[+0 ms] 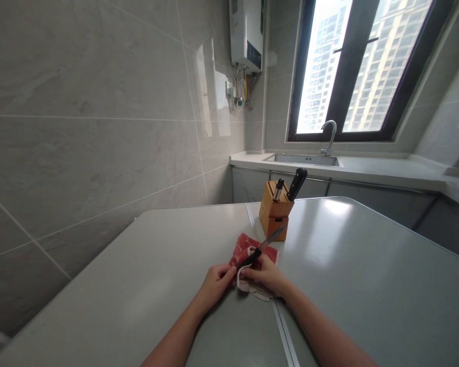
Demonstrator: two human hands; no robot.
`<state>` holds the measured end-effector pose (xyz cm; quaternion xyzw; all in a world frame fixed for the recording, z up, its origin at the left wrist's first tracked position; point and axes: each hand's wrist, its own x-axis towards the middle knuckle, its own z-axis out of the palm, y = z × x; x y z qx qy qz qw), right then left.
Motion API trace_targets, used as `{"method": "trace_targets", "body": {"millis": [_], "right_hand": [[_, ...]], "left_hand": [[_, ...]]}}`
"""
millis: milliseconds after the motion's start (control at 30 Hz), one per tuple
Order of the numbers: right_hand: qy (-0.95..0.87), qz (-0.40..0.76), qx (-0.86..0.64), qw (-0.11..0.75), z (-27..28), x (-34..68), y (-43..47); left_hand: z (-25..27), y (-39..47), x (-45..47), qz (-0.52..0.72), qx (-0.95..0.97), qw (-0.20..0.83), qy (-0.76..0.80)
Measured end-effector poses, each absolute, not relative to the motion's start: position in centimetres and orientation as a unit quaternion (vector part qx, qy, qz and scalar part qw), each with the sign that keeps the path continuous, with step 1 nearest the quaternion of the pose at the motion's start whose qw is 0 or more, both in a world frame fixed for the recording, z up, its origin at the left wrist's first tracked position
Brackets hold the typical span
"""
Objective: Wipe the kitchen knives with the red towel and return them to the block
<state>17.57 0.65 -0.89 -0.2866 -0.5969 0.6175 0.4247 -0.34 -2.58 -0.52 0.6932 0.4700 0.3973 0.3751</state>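
My left hand [219, 281] is closed on the butt end of a black-handled knife [251, 259], whose blade points up and to the right. Red and white cloth [246, 243] lies bunched under and around the knife. My right hand [265, 275] pinches a pale fold of this cloth against the handle, its fingers partly hidden by the fabric. Just beyond the blade tip stands a wooden knife block [274, 209]. A large black-handled knife [297, 183] and a second tool with a black and silver handle [278, 189] stick up from its top.
The hands work over a pale table [168, 250] with a metal seam [285, 331] running through it. Behind it are a counter [382, 165] with a sink [306, 159] and faucet [331, 137]. A water heater [247, 35] hangs on the tiled wall at left.
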Motion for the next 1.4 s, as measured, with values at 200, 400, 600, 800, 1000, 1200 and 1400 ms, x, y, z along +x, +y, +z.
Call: {"method": "trace_targets", "body": {"millis": [200,400,600,800,1000,1200,1400], "right_hand": [[-0.638,0.579,-0.290,0.418,-0.9,17.5,0.6],[-0.659,0.542,-0.312,0.419,-1.0,17.5,0.6],[-0.695,0.504,-0.324,0.398,-0.5,17.6,0.4],[-0.684,0.520,-0.328,0.391,-0.2,17.7,0.4],[-0.623,0.589,-0.303,0.416,-0.4,17.6,0.5],[-0.583,0.619,-0.316,0.421,0.5,17.7,0.1],[-0.533,0.647,-0.308,0.449,0.2,17.7,0.3]], "left_hand": [[-0.8,-2.5,-0.4,0.398,0.690,0.374,0.475],[-0.8,-2.5,-0.4,0.394,0.690,0.379,0.475],[-0.6,-2.6,-0.4,0.390,0.695,0.387,0.464],[-0.6,-2.6,-0.5,0.391,0.696,0.386,0.461],[-0.5,-2.6,-0.5,0.386,0.698,0.372,0.475],[-0.3,-2.6,-0.4,0.393,0.688,0.367,0.487],[-0.4,-2.6,-0.5,0.398,0.665,0.384,0.503]]}}
